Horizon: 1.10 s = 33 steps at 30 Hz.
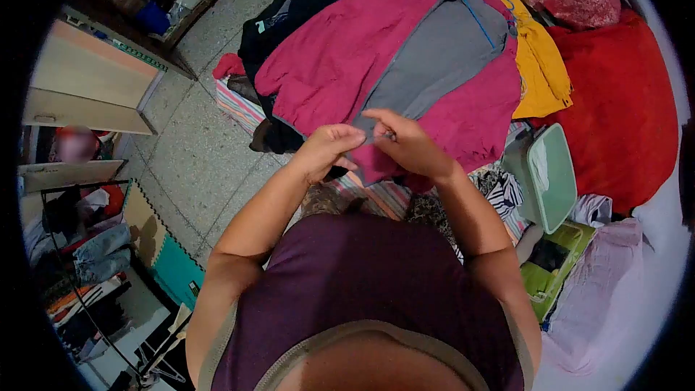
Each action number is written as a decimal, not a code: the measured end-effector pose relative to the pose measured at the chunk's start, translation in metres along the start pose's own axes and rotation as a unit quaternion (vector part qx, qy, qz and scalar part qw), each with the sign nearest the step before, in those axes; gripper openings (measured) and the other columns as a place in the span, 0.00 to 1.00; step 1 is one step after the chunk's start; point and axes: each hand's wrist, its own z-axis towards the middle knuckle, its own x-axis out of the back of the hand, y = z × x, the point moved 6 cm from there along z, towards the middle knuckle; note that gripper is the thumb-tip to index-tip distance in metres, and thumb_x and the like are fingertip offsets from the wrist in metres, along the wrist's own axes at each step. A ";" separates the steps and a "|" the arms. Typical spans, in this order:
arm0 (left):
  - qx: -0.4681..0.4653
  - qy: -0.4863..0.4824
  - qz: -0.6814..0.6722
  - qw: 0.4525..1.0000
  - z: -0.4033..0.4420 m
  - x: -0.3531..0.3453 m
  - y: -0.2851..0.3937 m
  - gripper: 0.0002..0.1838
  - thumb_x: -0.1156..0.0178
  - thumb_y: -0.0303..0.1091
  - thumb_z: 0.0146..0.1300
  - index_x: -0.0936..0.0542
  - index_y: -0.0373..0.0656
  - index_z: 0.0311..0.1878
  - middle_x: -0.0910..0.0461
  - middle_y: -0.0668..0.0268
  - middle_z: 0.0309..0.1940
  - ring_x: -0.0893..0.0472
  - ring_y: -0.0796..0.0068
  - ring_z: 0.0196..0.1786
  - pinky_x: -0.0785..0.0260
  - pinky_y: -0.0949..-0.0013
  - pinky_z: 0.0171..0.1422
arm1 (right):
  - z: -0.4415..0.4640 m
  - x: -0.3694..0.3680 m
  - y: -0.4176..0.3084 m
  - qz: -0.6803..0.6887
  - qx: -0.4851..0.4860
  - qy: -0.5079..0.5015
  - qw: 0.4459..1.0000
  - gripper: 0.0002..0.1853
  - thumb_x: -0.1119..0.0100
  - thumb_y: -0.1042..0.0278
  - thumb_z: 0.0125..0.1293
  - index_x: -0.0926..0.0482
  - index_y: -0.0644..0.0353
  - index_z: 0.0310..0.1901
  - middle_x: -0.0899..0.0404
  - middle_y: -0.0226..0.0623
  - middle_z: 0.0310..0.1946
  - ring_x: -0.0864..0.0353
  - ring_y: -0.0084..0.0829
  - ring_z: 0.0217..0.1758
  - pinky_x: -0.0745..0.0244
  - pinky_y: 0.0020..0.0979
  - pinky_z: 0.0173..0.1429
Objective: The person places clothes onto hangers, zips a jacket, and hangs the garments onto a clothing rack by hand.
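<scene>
A pink jacket (326, 51) lies spread out in front of me, its grey inside (449, 54) showing down the middle. A thin blue strip (474, 18), perhaps a cord or part of a hanger, runs near its far end. At the jacket's near edge my left hand (329, 152) pinches the fabric between thumb and fingertips. Close beside it, my right hand (409, 146) is closed on the same edge with curled fingers. The small part between the two hands is too fine to make out.
Dark garments (271, 36) and a yellow garment (539, 65) lie under and around the jacket. To the right are a pale green bin (556, 181) and a red cloth (615, 101). A clothes rack (61, 261) and an open cabinet (156, 7) stand left.
</scene>
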 end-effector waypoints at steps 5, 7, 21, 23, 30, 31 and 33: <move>0.045 -0.001 0.025 0.999 0.000 0.002 -0.004 0.09 0.42 0.35 0.60 0.24 0.41 0.39 0.25 0.73 0.32 0.24 0.83 0.32 0.25 0.73 0.30 | 0.002 -0.006 0.007 0.055 -0.041 -0.027 0.997 0.19 0.51 0.79 0.57 0.32 0.63 0.52 0.33 0.24 0.22 0.34 0.16 0.25 0.35 0.22 0.29; 0.035 -0.024 0.065 0.997 0.001 0.002 -0.002 0.09 0.42 0.35 0.60 0.24 0.42 0.39 0.25 0.74 0.31 0.25 0.84 0.32 0.25 0.74 0.30 | 0.003 -0.007 0.006 0.091 -0.078 -0.039 0.992 0.18 0.51 0.79 0.57 0.31 0.63 0.51 0.33 0.24 0.22 0.35 0.15 0.25 0.36 0.21 0.28; -0.017 -0.049 -0.116 0.992 -0.009 -0.011 -0.004 0.09 0.45 0.30 0.61 0.26 0.43 0.45 0.26 0.72 0.32 0.25 0.83 0.31 0.22 0.69 0.35 | -0.002 0.004 0.000 0.145 -0.153 0.012 0.977 0.17 0.50 0.76 0.60 0.30 0.63 0.52 0.33 0.21 0.27 0.35 0.12 0.29 0.36 0.17 0.32; -0.051 -0.026 -0.047 0.997 -0.009 -0.013 0.003 0.08 0.44 0.30 0.61 0.25 0.42 0.43 0.25 0.72 0.30 0.25 0.83 0.30 0.24 0.73 0.33 | -0.012 0.000 -0.007 0.138 -0.168 -0.029 0.976 0.19 0.49 0.76 0.61 0.31 0.62 0.55 0.30 0.23 0.30 0.33 0.12 0.32 0.35 0.16 0.33; -0.110 -0.012 0.307 0.945 -0.025 -0.041 0.051 0.05 0.41 0.29 0.57 0.22 0.37 0.34 0.26 0.74 0.21 0.27 0.87 0.26 0.37 0.81 0.28 | -0.016 0.014 -0.036 -0.112 0.115 0.016 0.987 0.13 0.48 0.74 0.61 0.27 0.66 0.47 0.26 0.41 0.36 0.26 0.34 0.38 0.30 0.28 0.43; -0.121 -0.021 0.316 0.941 -0.025 -0.043 0.053 0.05 0.41 0.29 0.56 0.22 0.37 0.34 0.26 0.74 0.21 0.28 0.87 0.26 0.37 0.80 0.28 | -0.016 0.015 -0.039 -0.087 0.092 -0.011 0.992 0.12 0.48 0.74 0.60 0.27 0.67 0.45 0.26 0.42 0.36 0.26 0.36 0.38 0.31 0.30 0.44; -0.140 -0.038 0.335 0.931 -0.024 -0.048 0.055 0.06 0.40 0.29 0.56 0.22 0.37 0.35 0.26 0.74 0.22 0.28 0.88 0.26 0.36 0.80 0.29 | -0.017 0.018 -0.042 -0.078 0.055 -0.051 0.994 0.10 0.47 0.74 0.59 0.26 0.67 0.41 0.26 0.42 0.35 0.26 0.38 0.38 0.31 0.31 0.43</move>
